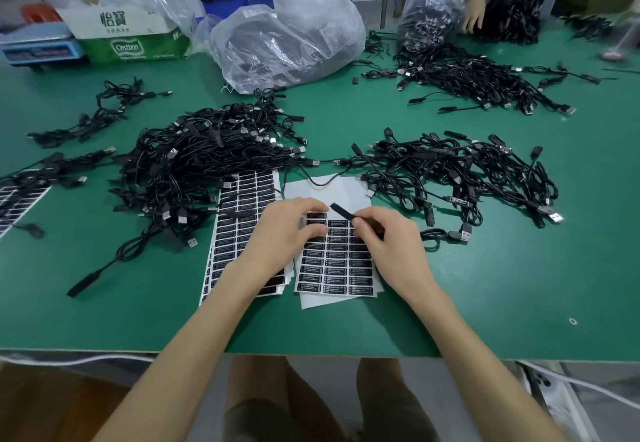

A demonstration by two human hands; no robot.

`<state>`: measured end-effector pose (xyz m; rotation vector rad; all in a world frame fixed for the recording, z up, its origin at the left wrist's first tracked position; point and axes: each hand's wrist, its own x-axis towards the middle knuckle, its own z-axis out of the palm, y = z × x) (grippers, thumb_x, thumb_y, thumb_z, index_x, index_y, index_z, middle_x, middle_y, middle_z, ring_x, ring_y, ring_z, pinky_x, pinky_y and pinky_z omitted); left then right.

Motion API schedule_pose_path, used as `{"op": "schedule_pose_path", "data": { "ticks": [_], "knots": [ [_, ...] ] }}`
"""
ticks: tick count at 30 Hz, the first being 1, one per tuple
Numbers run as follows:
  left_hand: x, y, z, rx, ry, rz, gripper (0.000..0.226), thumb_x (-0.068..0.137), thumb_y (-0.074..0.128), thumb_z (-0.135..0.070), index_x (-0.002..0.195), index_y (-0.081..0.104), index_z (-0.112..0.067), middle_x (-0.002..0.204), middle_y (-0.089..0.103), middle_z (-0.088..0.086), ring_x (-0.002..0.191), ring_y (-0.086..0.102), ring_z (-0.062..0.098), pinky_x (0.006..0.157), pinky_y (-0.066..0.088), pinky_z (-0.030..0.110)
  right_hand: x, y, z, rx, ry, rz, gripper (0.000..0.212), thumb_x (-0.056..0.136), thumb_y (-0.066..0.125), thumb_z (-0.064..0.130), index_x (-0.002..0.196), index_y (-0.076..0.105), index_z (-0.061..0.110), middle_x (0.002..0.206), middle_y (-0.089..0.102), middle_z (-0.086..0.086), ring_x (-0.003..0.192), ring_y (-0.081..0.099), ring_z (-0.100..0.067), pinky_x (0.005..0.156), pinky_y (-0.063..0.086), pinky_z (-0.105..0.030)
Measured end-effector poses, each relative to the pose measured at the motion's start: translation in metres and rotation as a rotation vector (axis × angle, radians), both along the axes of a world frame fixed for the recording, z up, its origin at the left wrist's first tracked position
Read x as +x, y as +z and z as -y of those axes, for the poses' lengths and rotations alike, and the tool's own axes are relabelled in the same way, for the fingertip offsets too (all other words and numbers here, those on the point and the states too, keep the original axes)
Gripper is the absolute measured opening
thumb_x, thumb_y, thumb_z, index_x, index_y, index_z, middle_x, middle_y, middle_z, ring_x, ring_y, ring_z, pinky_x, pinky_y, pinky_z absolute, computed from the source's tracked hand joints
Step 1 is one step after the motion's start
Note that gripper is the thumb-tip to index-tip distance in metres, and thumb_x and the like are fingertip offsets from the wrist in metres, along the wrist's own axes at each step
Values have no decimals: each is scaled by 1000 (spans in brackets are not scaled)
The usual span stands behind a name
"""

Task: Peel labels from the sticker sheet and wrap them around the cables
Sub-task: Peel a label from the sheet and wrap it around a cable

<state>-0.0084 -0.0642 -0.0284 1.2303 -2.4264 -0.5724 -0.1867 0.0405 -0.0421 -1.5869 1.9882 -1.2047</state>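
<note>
We worked at a green table (pixel 485 285), the sticker sheet (pixel 332 261) lying near its front edge. Our right hand (pixel 391 244) gripped a black cable end (pixel 341 211) just above the sheet's top rows. Our left hand (pixel 284 233) curled its fingertips onto those labels; we could not tell whether it pinched one. A cable pile (pixel 207 157) lay left of the sheet, with plastic bags (pixel 294 36) and a carton (pixel 131 32) far behind it.

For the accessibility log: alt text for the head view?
The right hand pinches a cable's black inline controller over a sticker sheet, where the left hand touches the top labels. Heaps of black USB cables lie on the green table.
</note>
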Motion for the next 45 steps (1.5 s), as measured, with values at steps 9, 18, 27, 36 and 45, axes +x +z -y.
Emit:
{"op": "schedule_pose_path", "data": {
  "ticks": [9, 18, 27, 36, 45],
  "knots": [
    [-1, -1, -4, 23, 33, -76, 31, 90, 79, -31, 120, 69, -26, 116, 75, -5, 106, 68, 13, 99, 47, 30, 1, 0, 0, 17, 2, -13, 15, 103, 61, 26, 107, 75, 23, 95, 73, 8, 94, 64, -17, 87, 53, -44],
    [-1, 1, -6, 44, 46, -87, 24, 89, 80, -32, 103, 61, -30, 115, 75, -3, 105, 69, 16, 98, 49, 33, 1, 0, 1, 17, 10, -28, 15, 102, 62, 25, 110, 75, 25, 95, 73, 9, 94, 64, -15, 87, 53, -43],
    [-3, 9, -2, 137, 33, -110, 21, 88, 82, -29, 98, 64, -31, 107, 73, -14, 111, 67, 6, 97, 44, 21, 2, 2, 3, 40, 21, -60, 19, 103, 61, 23, 114, 77, 22, 104, 75, 8, 101, 64, -21, 91, 52, -45],
    [-5, 11, -4, 106, 60, -79, 14, 90, 76, -38, 94, 63, -38, 115, 75, -13, 113, 68, 7, 100, 50, 30, 1, 3, 3, 46, 33, -109, 21, 103, 60, 23, 116, 77, 22, 108, 74, 8, 103, 62, -19, 90, 51, -44],
    [-11, 13, -2, 143, 119, -77, 17, 89, 73, -35, 103, 77, -26, 112, 75, -18, 107, 67, 4, 101, 53, 39, 1, 3, 3, 50, 33, -103, 19, 103, 60, 23, 112, 77, 23, 101, 74, 8, 99, 62, -20, 88, 51, -43]
  ]
}}
